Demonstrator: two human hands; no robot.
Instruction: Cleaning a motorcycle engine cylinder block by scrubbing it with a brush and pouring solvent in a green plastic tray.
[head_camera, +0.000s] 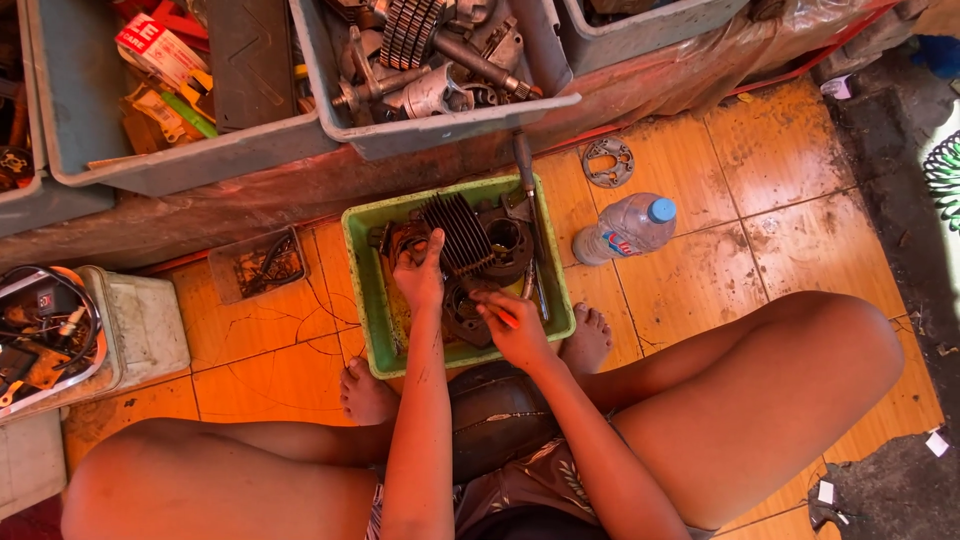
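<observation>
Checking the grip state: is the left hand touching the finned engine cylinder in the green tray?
Touching. In the head view the left hand rests on the finned engine cylinder inside the green tray; its fingers overlap the fins' left edge with no gap showing.

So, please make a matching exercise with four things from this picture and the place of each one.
Things:
1. finned engine cylinder
2. plastic water bottle
3. round metal gasket plate
4. toothed gear

Places:
A. in a grey bin at the top
B. lying on its side on the orange tiles, right of the green tray
C. in the green tray, at the left hand
D. flat on the tiles, above the bottle

Pairs: 1-C, 2-B, 3-D, 4-A
</observation>
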